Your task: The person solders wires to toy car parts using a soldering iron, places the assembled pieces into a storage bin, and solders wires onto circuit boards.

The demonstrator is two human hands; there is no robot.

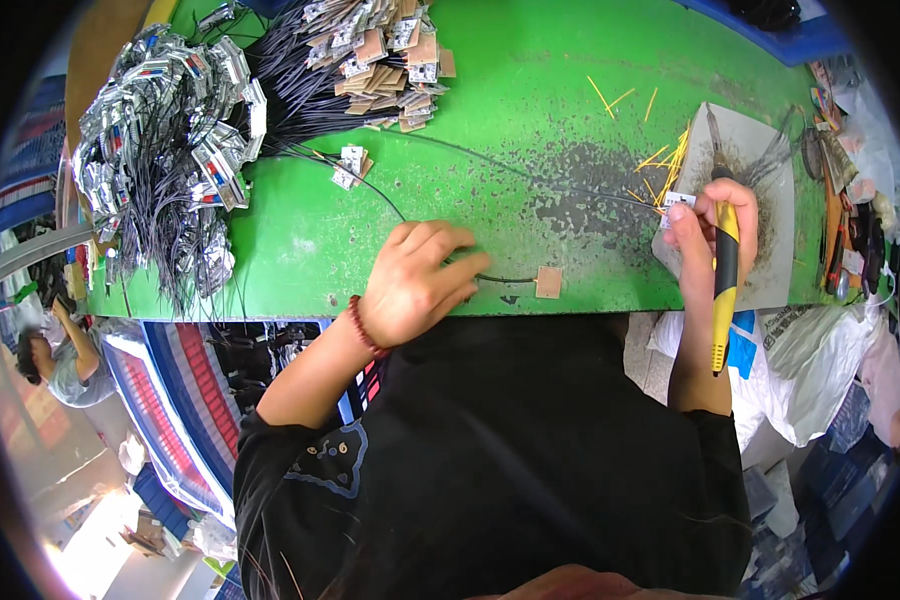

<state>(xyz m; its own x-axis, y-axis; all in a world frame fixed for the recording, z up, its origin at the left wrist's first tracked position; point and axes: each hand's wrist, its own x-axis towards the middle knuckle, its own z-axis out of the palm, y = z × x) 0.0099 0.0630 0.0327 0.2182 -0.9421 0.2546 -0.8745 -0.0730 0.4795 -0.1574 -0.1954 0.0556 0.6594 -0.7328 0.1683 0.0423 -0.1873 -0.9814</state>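
Observation:
My right hand [730,225] is closed round a yellow and black soldering iron [725,265], its tip pointing away from me. The same hand's thumb and a finger pinch a small white circuit board [678,203] on a thin black cable [530,178] that runs to the upper left. My left hand [425,270] hovers low over the table with its fingers apart and slightly blurred. Beneath it passes another black cable [508,280], ending in a small brown square board [548,282] near the table's front edge. Whether the fingertips touch that cable is hidden.
At the far left lie a heap of silvery connector pieces [170,130] and a bundle of cabled boards [390,60]. One board [351,168] sits apart. Yellow wire pieces [675,160] lie beside a grey mat [770,250]. Hand tools [850,230] line the right edge.

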